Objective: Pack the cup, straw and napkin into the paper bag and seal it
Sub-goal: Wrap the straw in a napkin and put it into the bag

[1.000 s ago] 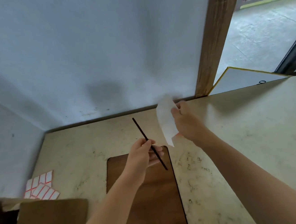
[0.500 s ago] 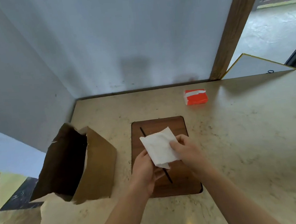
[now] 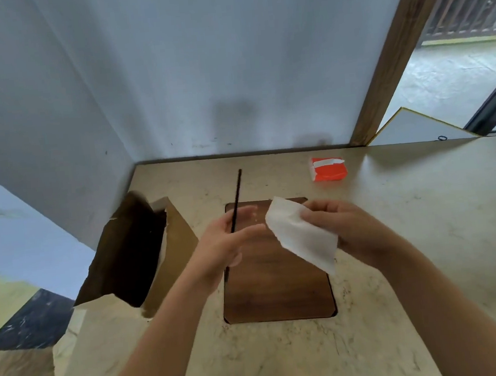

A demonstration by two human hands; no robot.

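From the head view, your left hand (image 3: 231, 244) grips the black straw (image 3: 237, 195) mid-shaft, and your right hand (image 3: 344, 230) pinches the white napkin (image 3: 300, 237) above the wooden board (image 3: 278, 294). The paper bag (image 3: 134, 250) gapes at the table (image 3: 411, 232) edge; the straw could snag its rim and tip it off. No cup is visible.

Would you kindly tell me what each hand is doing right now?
Left hand: holds the thin black straw.
Right hand: grips the white paper napkin.
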